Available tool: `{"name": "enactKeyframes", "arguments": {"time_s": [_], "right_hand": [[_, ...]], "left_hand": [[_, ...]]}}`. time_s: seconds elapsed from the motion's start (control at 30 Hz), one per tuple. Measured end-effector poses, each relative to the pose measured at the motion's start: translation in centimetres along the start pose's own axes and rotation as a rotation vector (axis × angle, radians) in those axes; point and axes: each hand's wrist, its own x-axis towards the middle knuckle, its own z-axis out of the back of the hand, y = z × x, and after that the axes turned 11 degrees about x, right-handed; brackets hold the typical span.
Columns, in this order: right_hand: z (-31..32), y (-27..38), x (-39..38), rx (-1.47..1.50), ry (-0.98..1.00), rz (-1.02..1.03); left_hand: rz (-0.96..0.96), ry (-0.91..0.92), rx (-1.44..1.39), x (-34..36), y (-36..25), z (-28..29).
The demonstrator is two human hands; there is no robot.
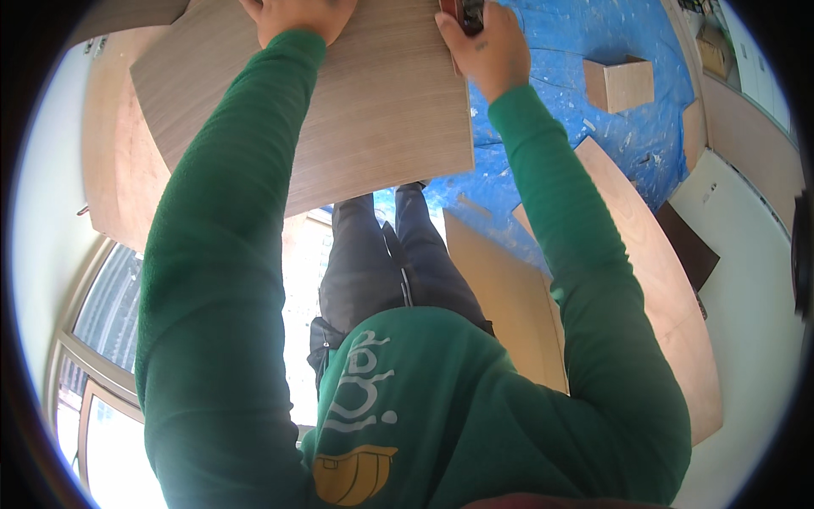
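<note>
A large board with brown wood grain (381, 119) lies in front of me, its near corner pointing toward my body. My left hand (307, 15) rests on its top face, back of the hand up; the fingers run out past the upper edge of the picture. At the board's right edge, my right hand (496, 55) is closed around a small dark red and black tool (468, 12). The tool sits against that edge, and its far end is cut off, so its exact kind does not show.
Blue plastic sheeting (560, 153) with pale scraps covers the floor on the right. On it stands a small wooden box (623, 85). A long pale wood panel (653, 280) leans at the right, near a dark brown piece (687, 246). A tan sheet (509, 297) lies by my legs.
</note>
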Motion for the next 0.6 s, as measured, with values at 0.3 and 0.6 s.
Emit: {"name": "enactKeyframes", "arguments": {"time_s": [0.3, 0.6], "right_hand": [[7.0, -0.3, -24.5, 0.083, 0.177, -0.388], [7.6, -1.0, -15.2, 0.336, 0.061, -0.401]], "left_hand": [[0.008, 0.043, 0.014, 0.2, 0.2, 0.3], [0.0, 0.151, 0.09, 0.7, 0.0, 0.9]]}}
